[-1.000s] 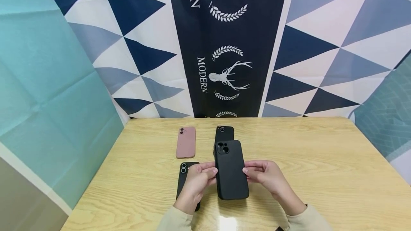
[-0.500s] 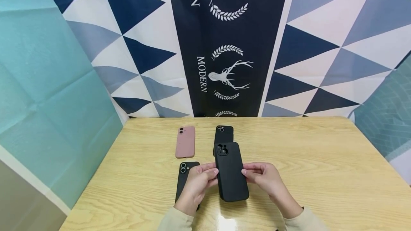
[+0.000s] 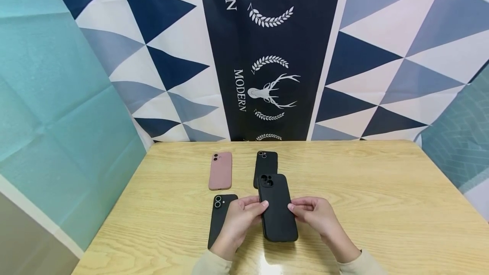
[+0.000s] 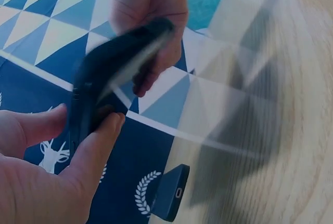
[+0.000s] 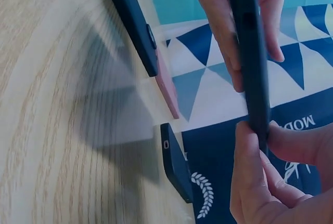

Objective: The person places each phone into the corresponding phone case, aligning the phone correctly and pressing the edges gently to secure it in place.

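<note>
A black phone case (image 3: 279, 213), camera cutout at its upper left, is held above the table between both hands. My left hand (image 3: 240, 220) grips its left edge, thumb over the back face and fingers behind. On the opposite edge, my right hand (image 3: 316, 217) pinches it between thumb and fingers. In the right wrist view the held phone case (image 5: 251, 63) appears edge-on. The left wrist view shows it tilted and blurred, so whether a phone sits inside is unclear. Partly behind my left hand lies a black phone (image 3: 220, 215) with two ringed lenses.
Farther back on the wooden table (image 3: 382, 198) lie a pink phone (image 3: 220, 171) and another black phone (image 3: 266, 162), the latter partly covered by the held case. A patterned cloth (image 3: 275, 54) hangs behind the table's far edge.
Both hands have brought the phone case slightly lower and closer. My left thumb has slid from the case's edge onto its back face. The phones on the table have stayed put.
</note>
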Motion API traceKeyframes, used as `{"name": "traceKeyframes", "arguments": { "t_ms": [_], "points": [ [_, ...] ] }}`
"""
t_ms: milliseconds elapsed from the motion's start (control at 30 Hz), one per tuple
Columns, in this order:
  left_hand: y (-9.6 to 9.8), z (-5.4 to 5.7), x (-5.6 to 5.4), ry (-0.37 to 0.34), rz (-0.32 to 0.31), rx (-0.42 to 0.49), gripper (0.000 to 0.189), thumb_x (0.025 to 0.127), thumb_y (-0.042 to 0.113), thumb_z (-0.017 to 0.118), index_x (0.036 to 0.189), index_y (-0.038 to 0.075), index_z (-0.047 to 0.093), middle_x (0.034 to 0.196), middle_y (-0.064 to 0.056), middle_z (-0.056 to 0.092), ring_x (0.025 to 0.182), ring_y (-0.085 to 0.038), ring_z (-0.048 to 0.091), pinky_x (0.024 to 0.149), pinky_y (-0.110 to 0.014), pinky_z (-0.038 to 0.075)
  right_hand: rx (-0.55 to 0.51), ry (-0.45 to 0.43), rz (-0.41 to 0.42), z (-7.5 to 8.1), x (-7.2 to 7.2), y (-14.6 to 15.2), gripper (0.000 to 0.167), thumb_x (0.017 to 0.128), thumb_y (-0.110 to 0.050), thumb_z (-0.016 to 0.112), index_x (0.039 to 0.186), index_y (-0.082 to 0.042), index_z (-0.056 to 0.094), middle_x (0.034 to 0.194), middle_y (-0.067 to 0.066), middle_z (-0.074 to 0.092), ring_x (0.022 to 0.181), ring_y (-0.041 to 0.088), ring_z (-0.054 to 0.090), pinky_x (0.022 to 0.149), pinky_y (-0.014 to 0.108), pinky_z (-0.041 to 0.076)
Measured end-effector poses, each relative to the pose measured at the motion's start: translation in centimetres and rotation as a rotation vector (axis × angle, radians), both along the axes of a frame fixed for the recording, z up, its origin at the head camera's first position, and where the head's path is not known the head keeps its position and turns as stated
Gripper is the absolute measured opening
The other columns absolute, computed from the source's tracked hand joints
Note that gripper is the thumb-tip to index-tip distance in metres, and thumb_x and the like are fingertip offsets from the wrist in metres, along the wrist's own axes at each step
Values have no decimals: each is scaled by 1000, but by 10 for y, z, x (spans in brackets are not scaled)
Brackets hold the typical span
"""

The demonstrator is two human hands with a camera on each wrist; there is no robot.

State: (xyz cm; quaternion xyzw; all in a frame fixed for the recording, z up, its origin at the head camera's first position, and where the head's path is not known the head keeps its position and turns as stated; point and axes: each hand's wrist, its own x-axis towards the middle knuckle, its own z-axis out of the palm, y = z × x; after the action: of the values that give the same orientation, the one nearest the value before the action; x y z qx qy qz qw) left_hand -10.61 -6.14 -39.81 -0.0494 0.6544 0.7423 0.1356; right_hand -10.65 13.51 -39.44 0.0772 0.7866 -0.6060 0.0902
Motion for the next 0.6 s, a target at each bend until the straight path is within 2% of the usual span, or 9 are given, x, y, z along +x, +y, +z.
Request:
{"name": "traceKeyframes", "arguments": {
  "t_ms": [100, 267, 367, 400, 467, 600],
  "points": [
    [2, 0, 1, 7, 23, -37, 41, 85, 8, 71, 119, -12, 59, 104, -21, 72, 86, -12, 71, 80, -30, 60, -4, -18, 6, 0, 1, 1, 31, 84, -9, 72, 107, 11, 67, 84, 6, 75, 70, 6, 65, 65, 24, 59],
    [1, 3, 2, 9, 42, 12, 41, 84, 5, 70, 118, -14, 58, 104, -22, 72, 87, -14, 72, 79, -28, 60, -45, -32, 25, 1, 1, 2, 35, 86, -13, 71, 111, 11, 65, 90, 7, 75, 76, 5, 67, 70, 24, 59],
    [0, 7, 1, 11, 36, 43, 41, 84, 5, 70, 119, -14, 58, 105, -22, 72, 87, -14, 72, 80, -27, 59, -108, -36, 78, 0, 1, 5, 42, 88, -15, 69, 118, 13, 60, 99, 10, 74, 82, 4, 67, 77, 26, 59],
    [-1, 8, 0, 11, 34, 48, 41, 84, 5, 70, 119, -14, 58, 105, -22, 72, 87, -13, 72, 80, -27, 59, -135, -38, 113, 0, 1, 7, 45, 90, -16, 67, 120, 15, 57, 103, 10, 74, 85, 4, 67, 80, 26, 59],
    [-2, 10, 0, 10, 30, 61, 42, 85, 5, 69, 120, -14, 57, 106, -23, 71, 87, -13, 71, 80, -26, 59, -211, -48, 235, 0, 0, 12, 51, 92, -18, 64, 126, 18, 50, 110, 11, 72, 90, 4, 68, 85, 26, 58],
    [-5, 13, -2, 9, 28, 88, 42, 85, 4, 68, 121, -16, 55, 106, -24, 71, 84, -11, 71, 78, -25, 59, -480, -106, 577, -1, 1, 22, 55, 96, -12, 57, 134, 22, 36, 116, 7, 70, 103, 9, 68, 91, 25, 55]
  ]
}}
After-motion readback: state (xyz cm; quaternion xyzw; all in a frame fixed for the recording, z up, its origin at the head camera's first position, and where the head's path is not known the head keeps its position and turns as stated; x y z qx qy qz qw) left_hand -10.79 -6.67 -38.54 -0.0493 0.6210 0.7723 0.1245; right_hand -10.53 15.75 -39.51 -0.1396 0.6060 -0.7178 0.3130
